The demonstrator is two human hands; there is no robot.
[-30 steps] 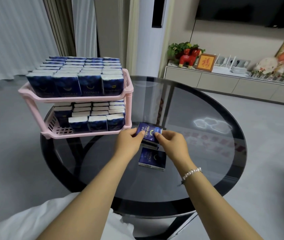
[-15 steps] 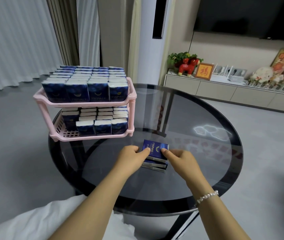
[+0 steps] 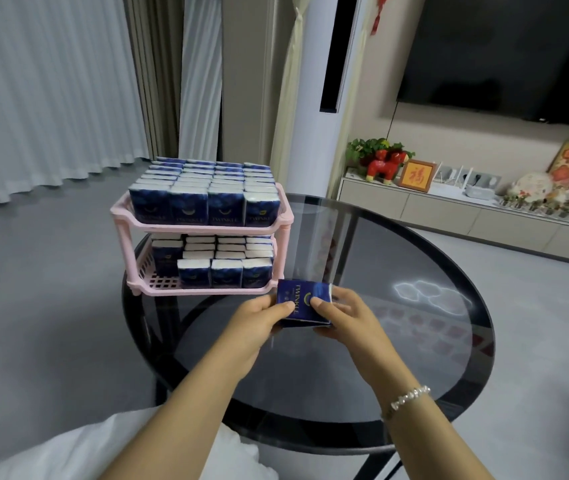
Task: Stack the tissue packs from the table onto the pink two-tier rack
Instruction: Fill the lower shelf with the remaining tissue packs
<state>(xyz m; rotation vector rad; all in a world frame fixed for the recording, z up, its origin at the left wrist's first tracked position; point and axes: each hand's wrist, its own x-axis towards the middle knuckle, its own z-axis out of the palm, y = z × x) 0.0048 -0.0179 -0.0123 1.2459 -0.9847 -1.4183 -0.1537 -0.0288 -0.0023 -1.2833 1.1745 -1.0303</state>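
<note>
A small stack of dark blue tissue packs [image 3: 302,301] is lifted off the round black glass table [image 3: 414,341], just right of the rack's lower front corner. My left hand [image 3: 262,315] grips its left side and my right hand [image 3: 343,315] grips its right side, thumbs on top. The pink two-tier rack [image 3: 203,228] stands at the table's back left. Its top tier is packed with upright blue packs [image 3: 207,192]. The lower tier holds several more packs [image 3: 224,261], with bare pink grid at its front left.
A white pillar stands behind the table. A low cabinet [image 3: 449,209] with a red horse figure, a plant and framed pictures runs along the right wall under a dark screen. Curtains hang at the left. White cloth covers my lap at the bottom left.
Both hands set one pack onto the other lying on the table, then lifted the stack up and toward the rack. The view tilted upward.
</note>
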